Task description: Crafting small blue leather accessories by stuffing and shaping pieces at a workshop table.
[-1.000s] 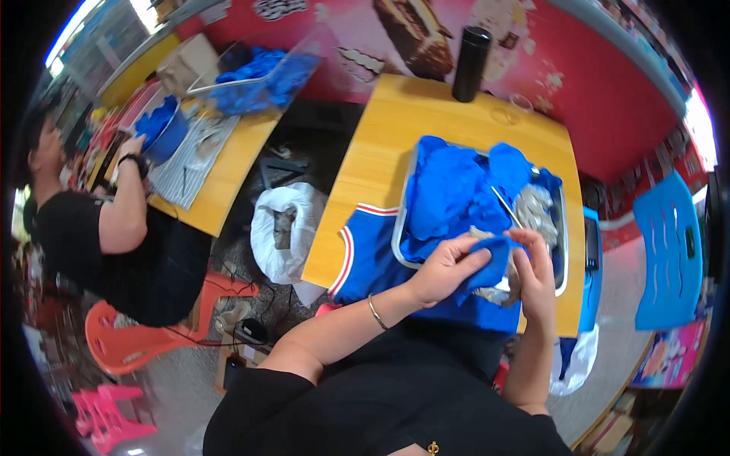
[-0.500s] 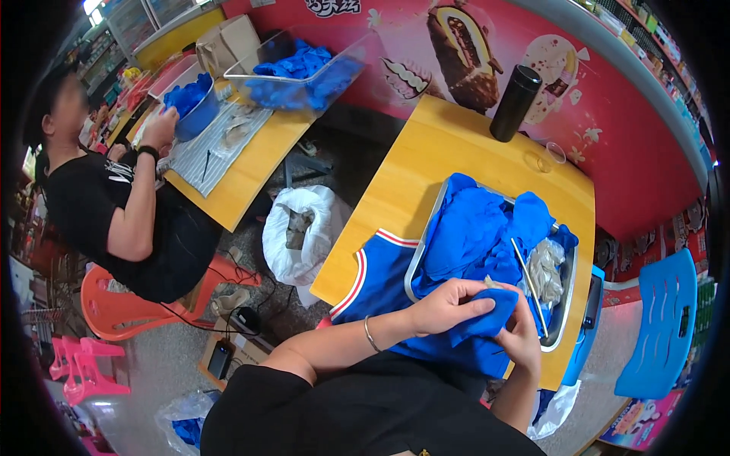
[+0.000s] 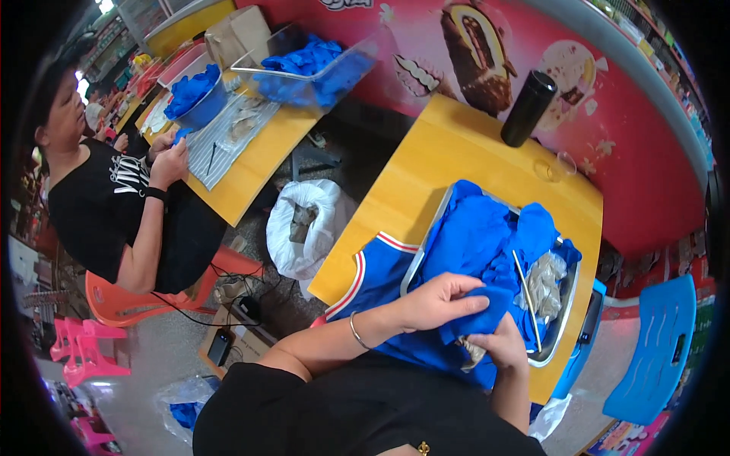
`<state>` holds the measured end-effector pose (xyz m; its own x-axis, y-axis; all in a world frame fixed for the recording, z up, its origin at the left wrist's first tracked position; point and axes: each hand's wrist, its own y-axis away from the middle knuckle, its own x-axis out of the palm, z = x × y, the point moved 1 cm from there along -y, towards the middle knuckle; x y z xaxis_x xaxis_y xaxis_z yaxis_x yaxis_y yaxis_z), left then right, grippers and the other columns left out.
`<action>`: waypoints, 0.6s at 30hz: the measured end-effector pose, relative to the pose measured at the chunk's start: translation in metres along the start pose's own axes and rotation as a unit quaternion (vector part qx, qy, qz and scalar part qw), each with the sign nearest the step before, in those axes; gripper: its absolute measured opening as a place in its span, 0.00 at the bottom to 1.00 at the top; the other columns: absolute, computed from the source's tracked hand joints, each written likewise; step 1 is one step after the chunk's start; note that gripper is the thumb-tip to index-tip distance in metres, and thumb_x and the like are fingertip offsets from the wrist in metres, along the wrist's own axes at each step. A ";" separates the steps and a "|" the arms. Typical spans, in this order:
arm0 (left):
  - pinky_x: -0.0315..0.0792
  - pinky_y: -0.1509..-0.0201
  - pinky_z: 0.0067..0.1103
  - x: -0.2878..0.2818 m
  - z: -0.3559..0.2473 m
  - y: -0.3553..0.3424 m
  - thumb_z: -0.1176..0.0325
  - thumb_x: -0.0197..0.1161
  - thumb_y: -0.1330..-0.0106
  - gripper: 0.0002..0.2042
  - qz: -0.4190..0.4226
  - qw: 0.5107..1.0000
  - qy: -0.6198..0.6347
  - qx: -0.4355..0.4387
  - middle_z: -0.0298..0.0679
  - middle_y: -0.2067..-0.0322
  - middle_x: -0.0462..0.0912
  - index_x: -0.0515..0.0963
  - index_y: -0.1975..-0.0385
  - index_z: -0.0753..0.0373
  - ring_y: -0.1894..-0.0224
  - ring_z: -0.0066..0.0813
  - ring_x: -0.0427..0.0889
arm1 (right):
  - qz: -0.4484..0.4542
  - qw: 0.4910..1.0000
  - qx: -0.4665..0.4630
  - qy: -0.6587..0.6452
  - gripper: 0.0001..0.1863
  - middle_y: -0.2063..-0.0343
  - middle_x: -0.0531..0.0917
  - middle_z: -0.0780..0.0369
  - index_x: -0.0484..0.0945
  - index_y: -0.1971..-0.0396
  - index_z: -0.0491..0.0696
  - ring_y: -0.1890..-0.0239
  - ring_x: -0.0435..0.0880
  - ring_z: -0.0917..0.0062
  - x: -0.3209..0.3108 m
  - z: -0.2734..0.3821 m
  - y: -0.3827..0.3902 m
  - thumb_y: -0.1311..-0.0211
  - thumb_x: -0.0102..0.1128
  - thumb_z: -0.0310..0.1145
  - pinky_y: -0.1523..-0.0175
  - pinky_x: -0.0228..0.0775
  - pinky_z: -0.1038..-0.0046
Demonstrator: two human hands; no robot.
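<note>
In front of me a small blue cloth piece [image 3: 494, 299] is held between my two hands, above a blue garment with red-and-white trim [image 3: 356, 286]. My left hand [image 3: 437, 304], a bracelet on its wrist, has thumb and forefinger at the piece's upper left edge. From the right, my right hand [image 3: 503, 346] grips its lower edge, fingers partly hidden. A crumpled beige scrap [image 3: 471, 354] hangs beside the right thumb. Just beyond, a metal tray [image 3: 413, 271] holds heaped blue cloth [image 3: 471, 228], a thin pale stick [image 3: 525, 289] and a crumpled clear plastic bag [image 3: 547, 283].
A black bottle [image 3: 528, 109] stands at the far side of my yellow table [image 3: 426, 152], near a clear cup [image 3: 564, 165]. To the left a white sack [image 3: 293, 254] sits on the floor. Another person [image 3: 99, 197] handles blue cloth at a second table. A blue chair [image 3: 652, 346] stands right.
My right hand has turned and dropped lower with the cloth piece. The beige scrap has gone from its top to its lower edge. The other person's hands have come down from the blue basin.
</note>
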<state>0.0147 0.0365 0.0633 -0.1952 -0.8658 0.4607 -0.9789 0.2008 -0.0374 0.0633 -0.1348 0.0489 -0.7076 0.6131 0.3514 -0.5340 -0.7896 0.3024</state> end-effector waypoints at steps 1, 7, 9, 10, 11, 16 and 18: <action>0.70 0.59 0.14 0.000 0.001 -0.002 0.68 0.54 0.34 0.10 -0.024 1.000 0.004 0.002 0.29 0.67 0.78 0.75 0.59 0.67 0.64 0.12 0.72 | -0.007 1.000 0.005 -0.005 0.33 0.57 0.76 0.62 0.63 0.47 0.41 0.56 0.76 0.78 -0.001 0.001 0.002 0.57 0.67 0.23 0.50 0.69 0.74; 0.71 0.58 0.14 -0.013 0.005 -0.012 0.72 0.54 0.35 0.08 -0.172 0.975 0.137 0.026 0.31 0.64 0.79 0.75 0.58 0.64 0.62 0.14 0.76 | -0.108 0.993 -0.048 0.009 0.12 0.68 0.79 0.62 0.74 0.63 0.40 0.67 0.77 0.81 -0.028 0.002 -0.001 0.48 0.60 0.24 0.60 0.70 0.78; 0.72 0.56 0.16 -0.013 0.010 -0.018 0.72 0.54 0.35 0.08 -0.197 0.959 0.203 0.031 0.32 0.63 0.80 0.75 0.58 0.62 0.61 0.17 0.77 | -0.139 0.987 -0.067 0.047 0.09 0.72 0.80 0.60 0.73 0.66 0.41 0.71 0.78 0.80 -0.030 0.011 0.002 0.47 0.57 0.25 0.65 0.70 0.79; 0.72 0.55 0.17 -0.011 0.012 -0.021 0.72 0.54 0.35 0.08 -0.206 0.953 0.219 0.033 0.32 0.62 0.80 0.75 0.58 0.62 0.61 0.18 0.78 | -0.158 0.983 -0.073 0.062 0.08 0.72 0.80 0.60 0.73 0.66 0.41 0.71 0.78 0.80 -0.032 0.014 0.004 0.47 0.56 0.25 0.65 0.70 0.79; 0.71 0.54 0.18 -0.012 0.017 -0.022 0.72 0.54 0.35 0.08 -0.205 0.954 0.216 0.030 0.32 0.62 0.80 0.75 0.57 0.61 0.60 0.18 0.77 | -0.173 0.980 -0.073 0.059 0.08 0.71 0.80 0.62 0.74 0.65 0.40 0.70 0.77 0.82 -0.033 0.014 0.006 0.47 0.57 0.23 0.64 0.69 0.80; 0.71 0.54 0.18 -0.013 0.026 -0.024 0.73 0.56 0.37 0.09 -0.200 0.953 0.229 0.007 0.33 0.63 0.80 0.75 0.58 0.61 0.60 0.19 0.77 | -0.204 0.971 -0.113 0.059 0.07 0.72 0.80 0.63 0.74 0.66 0.40 0.71 0.77 0.84 -0.017 0.021 0.008 0.47 0.58 0.23 0.66 0.68 0.81; 0.71 0.54 0.19 -0.014 0.029 -0.022 0.74 0.57 0.37 0.08 -0.204 0.952 0.229 -0.002 0.33 0.63 0.80 0.75 0.58 0.62 0.60 0.19 0.77 | -0.209 0.964 -0.122 0.115 0.07 0.72 0.80 0.63 0.74 0.66 0.40 0.70 0.76 0.85 -0.007 0.025 0.004 0.46 0.58 0.23 0.65 0.68 0.82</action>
<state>0.0372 0.0307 0.0323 0.2493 -0.5808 0.7749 -0.9671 -0.1074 0.2307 0.0780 -0.1417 0.0694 -0.4766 0.8786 0.0301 -0.8671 -0.4754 0.1484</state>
